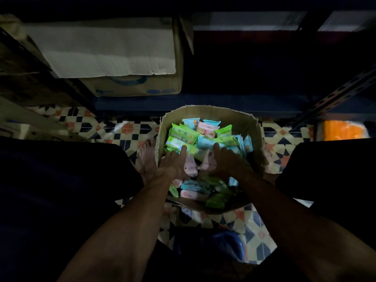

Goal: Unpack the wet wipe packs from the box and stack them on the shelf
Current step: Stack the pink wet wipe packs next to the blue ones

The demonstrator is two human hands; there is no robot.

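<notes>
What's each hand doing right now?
Left hand: open, fingertips touching a green plastic wet wipe pack.
Right hand: open, fingers spread, tips at a pale blue plastic pack.

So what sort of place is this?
Probably a shop stockroom or storeroom: a slotted metal rack, a carton on its shelf, and an open box of wipe packs on the tiled floor.

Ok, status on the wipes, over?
Left hand flat on a green pack, right hand spread over blue packs. Box full, nothing lifted. Nothing between box and shelf.
</notes>
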